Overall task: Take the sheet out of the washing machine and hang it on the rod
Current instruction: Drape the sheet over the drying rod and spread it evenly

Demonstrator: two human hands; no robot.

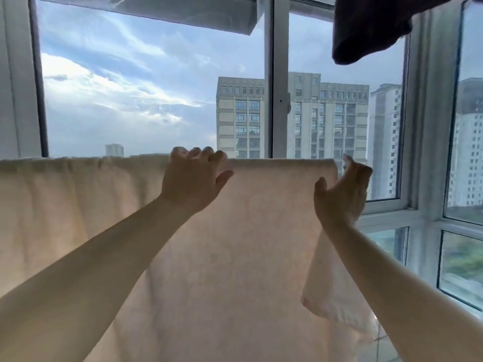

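1. Head view: the sheet [248,231], pale cream and lit from behind, is draped over a horizontal line at mid-height and hangs down in front of the window [156,87]. The rod itself is hidden under the folded top edge.
2. Sheet, left part: bunched in soft vertical folds. Sheet, right part: smooth and flat, its right edge ending near the right hand, with a lower corner folded back on the near side.
3. Left hand [194,178]: fingers curled over the top fold of the sheet and closed on it, thumb spread to the right against the cloth.
4. Right hand [341,190]: at the sheet's upper right corner, fingers and thumb spread apart, palm facing left; whether it touches the edge cannot be told.
5. Dark cloth [371,30]: hangs at the upper right, well above the sheet.
6. Far background: tall buildings [326,113] and a cloudy sky beyond the glass.
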